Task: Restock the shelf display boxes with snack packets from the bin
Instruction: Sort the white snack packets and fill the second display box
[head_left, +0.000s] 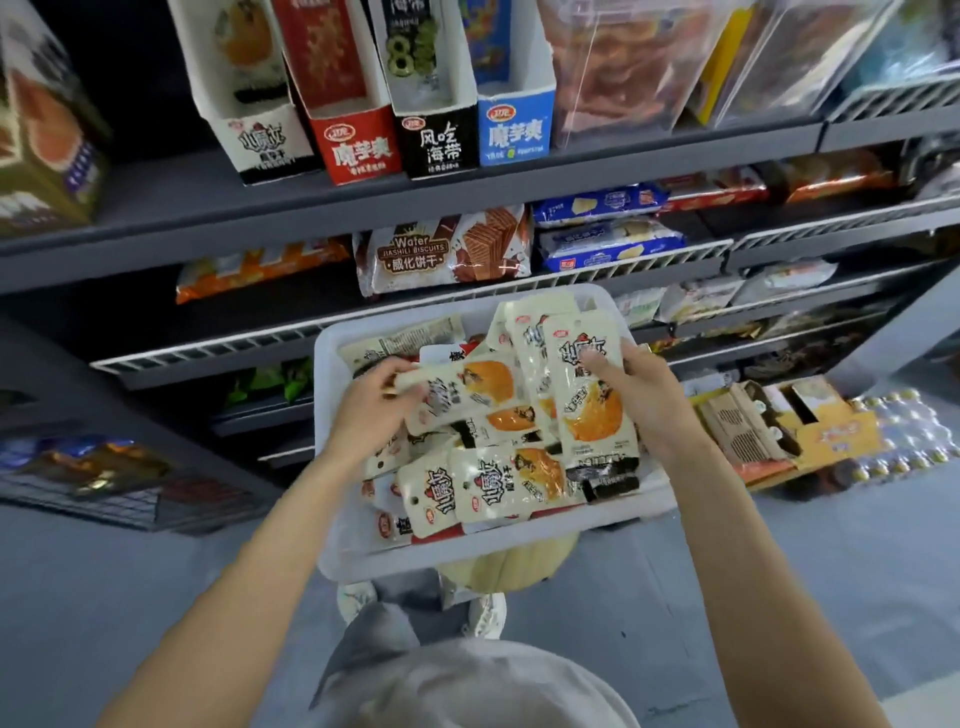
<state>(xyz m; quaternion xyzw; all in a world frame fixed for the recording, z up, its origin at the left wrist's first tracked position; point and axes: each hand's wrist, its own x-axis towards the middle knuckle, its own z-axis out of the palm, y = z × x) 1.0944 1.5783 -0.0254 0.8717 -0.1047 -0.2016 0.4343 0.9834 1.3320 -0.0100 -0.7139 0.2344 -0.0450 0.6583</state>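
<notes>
Two bare arms reach down into a white bin (332, 551) full of cream snack packets with orange pictures. The left hand (371, 405) pinches one packet (457, 387) by its end, thumb on top, the packet lying sideways over the heap. The right hand (641, 387) grips a small upright stack of packets (589, 395), fingers curled behind and the thumb pressed on the front. What the bin rests on is mostly covered by it; only something pale yellow (511, 569) shows below its near edge, with white shoes (485, 613) just under that.

Behind the bin, a wafer biscuit bag (441, 254) lies on a lower shelf. Above, on the grey shelf (156, 208), four display boxes stand side by side, tilted back: white (265, 143), red (358, 148), black (439, 143), blue (514, 130). Their tops are cut off by the frame. The goods to the far right are blurred.
</notes>
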